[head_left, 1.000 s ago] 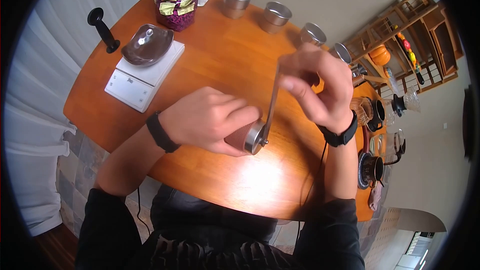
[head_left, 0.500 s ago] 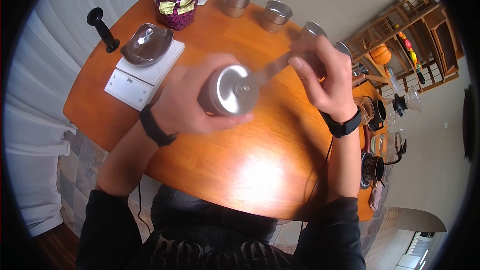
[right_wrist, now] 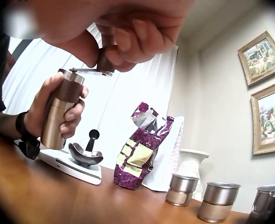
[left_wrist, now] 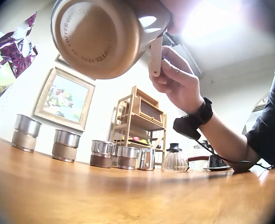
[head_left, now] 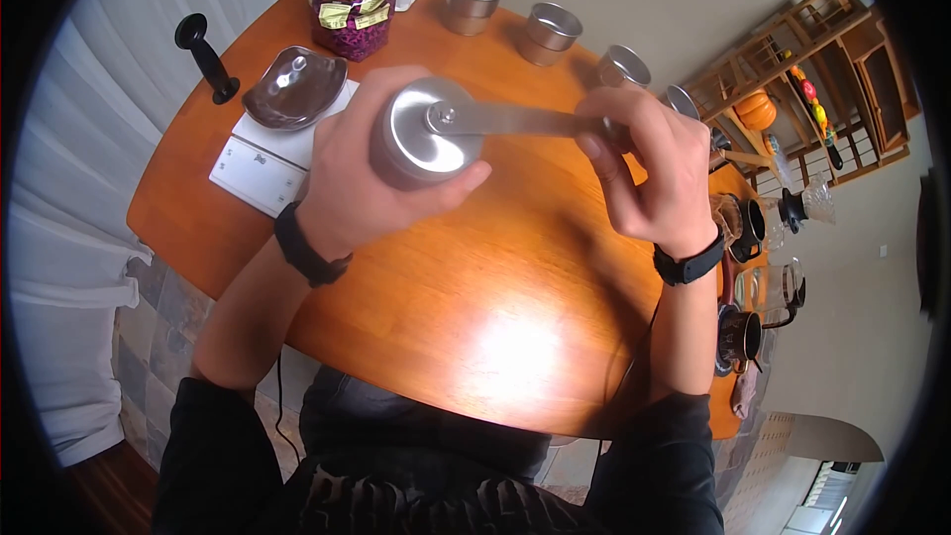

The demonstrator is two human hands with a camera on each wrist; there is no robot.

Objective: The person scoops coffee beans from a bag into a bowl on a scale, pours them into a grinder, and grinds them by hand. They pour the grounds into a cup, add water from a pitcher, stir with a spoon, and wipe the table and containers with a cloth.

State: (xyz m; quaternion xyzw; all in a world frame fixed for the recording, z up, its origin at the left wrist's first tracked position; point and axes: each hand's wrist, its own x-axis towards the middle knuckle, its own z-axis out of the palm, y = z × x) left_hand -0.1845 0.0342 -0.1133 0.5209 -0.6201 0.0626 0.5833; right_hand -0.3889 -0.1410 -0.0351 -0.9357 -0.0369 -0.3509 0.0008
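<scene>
A metal hand grinder with a ribbed brown band (right_wrist: 60, 109) is upright above the table in the right wrist view. The left hand (head_left: 362, 173) wraps its fingers and thumb round the grinder's body. From the lid (head_left: 432, 129) a flat crank arm (head_left: 525, 120) points right. At its end the right hand (head_left: 649, 163) pinches the dark knob (right_wrist: 104, 59) between thumb and fingers. The left wrist view shows the grinder's round base (left_wrist: 88, 39), with lettering on it.
Behind the left hand, a dark dish (head_left: 295, 89) rests on a white scale (head_left: 256, 170). A black scoop (head_left: 206, 57), a purple bag (head_left: 359, 0) and several metal cups (head_left: 551, 34) line the table's far side. Glass and black coffee vessels (head_left: 741, 337) stand at the right.
The left hand has raised the grinder and moved it up and left, turning its lid to the head camera. The crank arm has swung to point right, the right hand still on its knob.
</scene>
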